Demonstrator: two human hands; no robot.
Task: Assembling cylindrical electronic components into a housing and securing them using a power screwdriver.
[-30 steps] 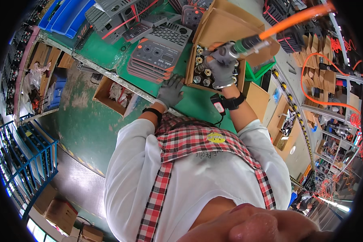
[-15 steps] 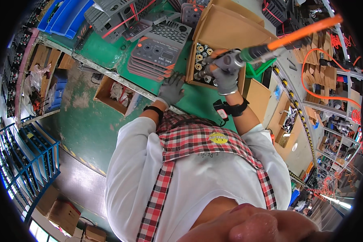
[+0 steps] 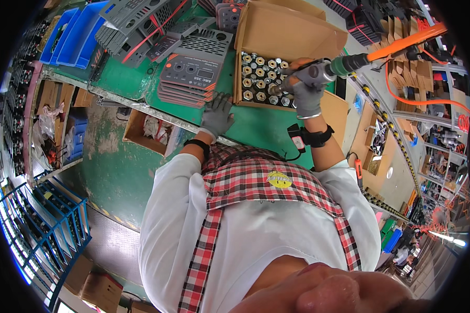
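Note:
My right hand point(image 3: 307, 95), in a grey glove, grips a pneumatic screwdriver point(image 3: 325, 70) with a green body and an orange hose point(image 3: 408, 40). Its tip points into an open cardboard box point(image 3: 288, 34) filled with several metal nuts point(image 3: 260, 79). My left hand point(image 3: 216, 116), also gloved, rests flat on the green workbench point(image 3: 256, 130) just below a stack of grey front panels point(image 3: 194, 73), fingers spread and holding nothing.
More grey housings with red wires point(image 3: 141, 21) lie at the back, next to blue bins point(image 3: 70, 34). A cardboard box point(image 3: 146, 130) sits on the floor under the bench. A roller conveyor point(image 3: 386, 130) runs on the right, and blue racks point(image 3: 47, 229) stand at left.
My right hand has lowered the screwdriver's tip toward the nuts in the box. My left hand stays on the bench by the panel stack.

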